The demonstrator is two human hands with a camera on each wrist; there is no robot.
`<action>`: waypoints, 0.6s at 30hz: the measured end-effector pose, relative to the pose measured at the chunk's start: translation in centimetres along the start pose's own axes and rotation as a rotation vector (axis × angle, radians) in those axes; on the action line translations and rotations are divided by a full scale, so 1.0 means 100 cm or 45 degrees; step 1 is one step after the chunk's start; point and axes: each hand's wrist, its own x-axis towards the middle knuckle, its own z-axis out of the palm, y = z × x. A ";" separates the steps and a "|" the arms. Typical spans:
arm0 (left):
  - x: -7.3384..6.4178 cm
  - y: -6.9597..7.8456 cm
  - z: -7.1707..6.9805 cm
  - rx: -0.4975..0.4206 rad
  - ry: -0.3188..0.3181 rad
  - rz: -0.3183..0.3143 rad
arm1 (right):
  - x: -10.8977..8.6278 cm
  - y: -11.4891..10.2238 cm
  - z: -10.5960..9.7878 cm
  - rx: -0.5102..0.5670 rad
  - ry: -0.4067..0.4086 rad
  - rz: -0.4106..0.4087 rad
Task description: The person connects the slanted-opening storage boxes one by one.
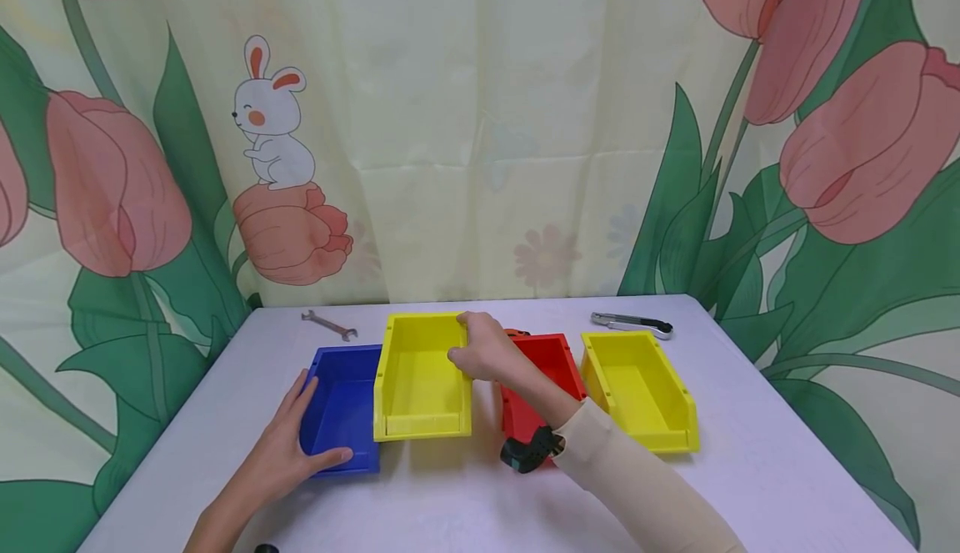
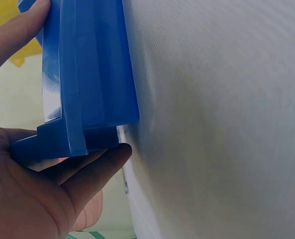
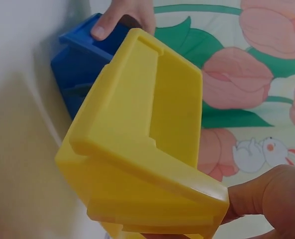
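The open-top, bright yellow plastic box (image 1: 420, 369) could tip or slip, I think, because the right hand (image 1: 487, 349) holds it by just one side wall. Its thumb is inside and its other fingers, partly hidden, go round the outside, closed tight with only the wall between. The box is up above the white table (image 1: 465, 503), next to the open-top blue plastic box (image 1: 341, 411), so a low swing might bump that one and push it crooked. The left hand (image 1: 281, 444) is spread wide round a front corner of the blue box, thumb on its front edge and fingers along its side. The yellow box looks shiny and smooth, with straight walls, a low front lip and nothing inside. I can't tell whether the two boxes touch.
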 end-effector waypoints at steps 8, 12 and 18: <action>-0.001 0.001 0.000 0.004 0.008 0.001 | 0.002 0.004 0.003 -0.034 0.026 0.026; -0.002 0.002 0.000 -0.008 0.001 -0.013 | 0.004 0.006 0.004 -0.044 0.025 0.037; -0.003 0.005 0.002 -0.028 -0.012 -0.034 | 0.009 0.009 0.002 -0.038 0.002 0.068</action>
